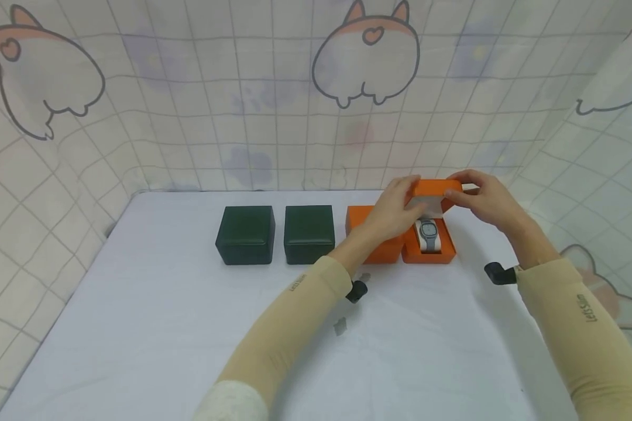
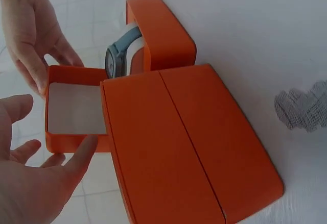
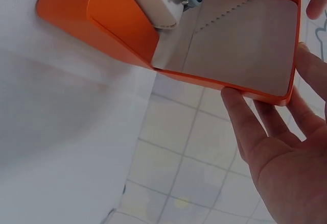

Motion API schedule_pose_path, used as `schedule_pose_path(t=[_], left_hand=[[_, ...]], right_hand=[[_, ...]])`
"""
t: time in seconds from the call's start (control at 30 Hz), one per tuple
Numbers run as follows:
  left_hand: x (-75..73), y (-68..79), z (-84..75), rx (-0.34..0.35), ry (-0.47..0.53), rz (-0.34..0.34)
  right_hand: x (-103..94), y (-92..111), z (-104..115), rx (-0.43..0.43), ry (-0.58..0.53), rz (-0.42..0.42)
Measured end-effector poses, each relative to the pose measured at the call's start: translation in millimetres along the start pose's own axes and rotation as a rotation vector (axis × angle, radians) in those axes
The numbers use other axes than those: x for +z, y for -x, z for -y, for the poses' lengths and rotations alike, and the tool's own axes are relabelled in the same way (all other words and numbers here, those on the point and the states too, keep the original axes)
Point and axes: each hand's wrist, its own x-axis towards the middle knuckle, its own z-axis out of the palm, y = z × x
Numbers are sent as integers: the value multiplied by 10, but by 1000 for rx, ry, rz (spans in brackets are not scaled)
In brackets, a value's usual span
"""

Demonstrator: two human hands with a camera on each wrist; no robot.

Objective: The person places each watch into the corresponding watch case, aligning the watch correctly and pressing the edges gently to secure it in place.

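At the right end of the row stands an orange watch box point(image 1: 429, 258) with its lid point(image 1: 437, 187) raised. A watch point(image 1: 429, 233) with a grey strap sits inside on a white cushion. My right hand point(image 1: 487, 199) holds the lid at its right side, thumb on the front edge and fingers behind, as the right wrist view also shows. Across the lid, my left hand point(image 1: 392, 210) has its fingers spread, and one touches the lid's edge in the left wrist view. Below that hand is a closed orange box point(image 2: 168, 142), partly hidden by the left forearm in the head view.
Two closed dark green boxes point(image 1: 246, 234) stand to the left of the orange ones. All rest on a white-covered table point(image 1: 153, 327). Grey patches point(image 1: 340, 326) mark the cloth near the left forearm. A patterned, tiled-look curtain point(image 1: 274, 134) hangs behind and at both sides.
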Motion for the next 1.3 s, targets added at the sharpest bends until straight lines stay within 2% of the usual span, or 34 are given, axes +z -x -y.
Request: schedule_pose_path(t=[0.27, 0.63, 0.9, 1.17, 1.3], left_hand=[[78, -50, 15, -12, -24, -3], [67, -92, -9, -47, -43, 19], [84, -102, -37, -66, -53, 26], [117, -106, -44, -89, -85, 39], [128, -113, -47, -86, -106, 36]], right_hand=[[4, 15, -30, -4, -15, -12], [-22, 34, -44, -40, -24, 24], [-25, 54, -71, -36, -59, 66], [-36, 90, -71, 25, -35, 90], [-33, 100, -81, 4, -32, 87]])
